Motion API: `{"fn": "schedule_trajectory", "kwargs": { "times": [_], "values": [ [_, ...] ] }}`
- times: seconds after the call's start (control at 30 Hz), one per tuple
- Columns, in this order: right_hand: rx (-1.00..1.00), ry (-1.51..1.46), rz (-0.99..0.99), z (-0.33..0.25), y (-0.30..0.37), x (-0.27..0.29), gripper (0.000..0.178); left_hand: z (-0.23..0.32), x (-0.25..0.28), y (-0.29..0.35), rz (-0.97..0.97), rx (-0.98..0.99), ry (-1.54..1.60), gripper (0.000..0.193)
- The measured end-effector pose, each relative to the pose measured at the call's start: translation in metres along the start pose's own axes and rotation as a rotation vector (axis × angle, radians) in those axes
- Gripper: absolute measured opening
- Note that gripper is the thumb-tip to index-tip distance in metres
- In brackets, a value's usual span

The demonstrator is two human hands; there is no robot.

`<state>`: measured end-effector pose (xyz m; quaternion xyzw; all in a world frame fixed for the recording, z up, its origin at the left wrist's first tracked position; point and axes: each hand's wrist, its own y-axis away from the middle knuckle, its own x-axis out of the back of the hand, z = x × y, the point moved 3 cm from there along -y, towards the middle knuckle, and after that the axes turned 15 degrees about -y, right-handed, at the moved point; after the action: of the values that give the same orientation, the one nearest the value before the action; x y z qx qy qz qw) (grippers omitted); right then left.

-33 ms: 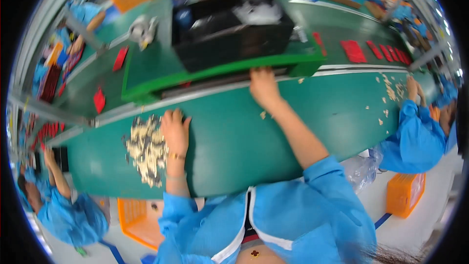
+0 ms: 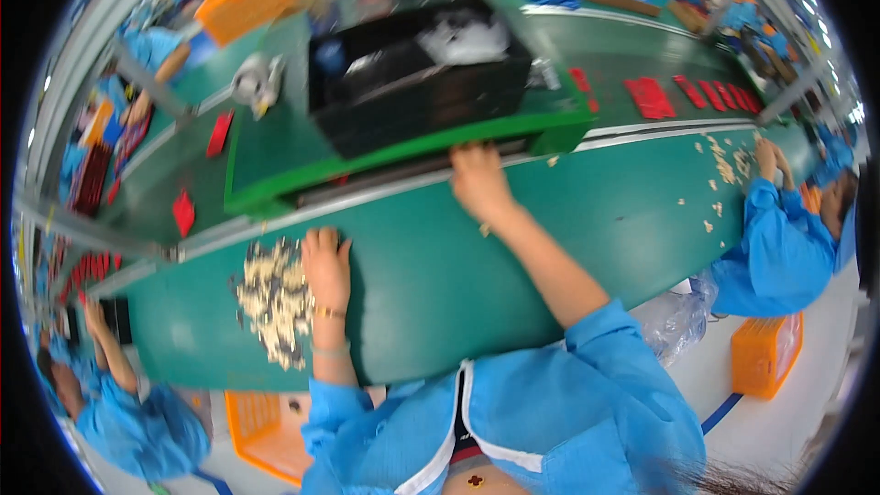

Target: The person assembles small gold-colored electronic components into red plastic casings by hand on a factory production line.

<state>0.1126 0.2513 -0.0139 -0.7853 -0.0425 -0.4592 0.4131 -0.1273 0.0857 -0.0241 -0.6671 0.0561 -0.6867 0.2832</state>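
My left hand (image 2: 326, 268) lies open on the green work surface. Its fingers point away from me, their near side touching the edge of a heap of small cream and dark grey pieces (image 2: 275, 298), too small to name. Further off and to the right, my right hand (image 2: 481, 185) reaches to the metal rail (image 2: 403, 173) below the front edge of a green stand (image 2: 394, 154). Its fingertips go into the shadow under that stand, so whatever they touch or hold is hidden.
A black bin (image 2: 417, 82) with a clear plastic bag stands on the stand. Flat red pieces (image 2: 649, 98) lie on the far belt. Co-workers sit at left (image 2: 137, 422) and right (image 2: 779, 247), the right one by scattered cream pieces (image 2: 729, 165). Orange crates (image 2: 768, 357) stand below.
The whole view has shifted slightly, with the stand and the heap sitting a little lower in it. Both hands keep nearly the same places against the surface and the rail.
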Motion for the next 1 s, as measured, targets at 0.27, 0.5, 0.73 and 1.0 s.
{"fn": "schedule_trajectory", "kwargs": {
  "times": [0.27, 0.5, 0.73, 1.0],
  "values": [
    [-0.103, -0.359, 0.349, 0.121, 0.076, 0.110, 0.013, -0.007, 0.020, 0.003, 0.021, 0.009, 0.008, 0.023],
    [-0.382, 0.249, 0.478, 0.308, 0.049, 0.139, 0.035, -0.026, 0.013, 0.006, -0.146, 0.099, 0.274, 0.014],
    [-0.631, 0.436, 0.367, 0.386, 0.044, 0.137, 0.050, -0.020, 0.038, 0.022, 0.050, 0.266, 0.398, 0.005],
    [-0.144, -0.013, 0.317, 0.329, 0.054, 0.147, 0.020, 0.020, 0.063, 0.013, 0.146, 0.145, 0.338, 0.004]
  ]
}}
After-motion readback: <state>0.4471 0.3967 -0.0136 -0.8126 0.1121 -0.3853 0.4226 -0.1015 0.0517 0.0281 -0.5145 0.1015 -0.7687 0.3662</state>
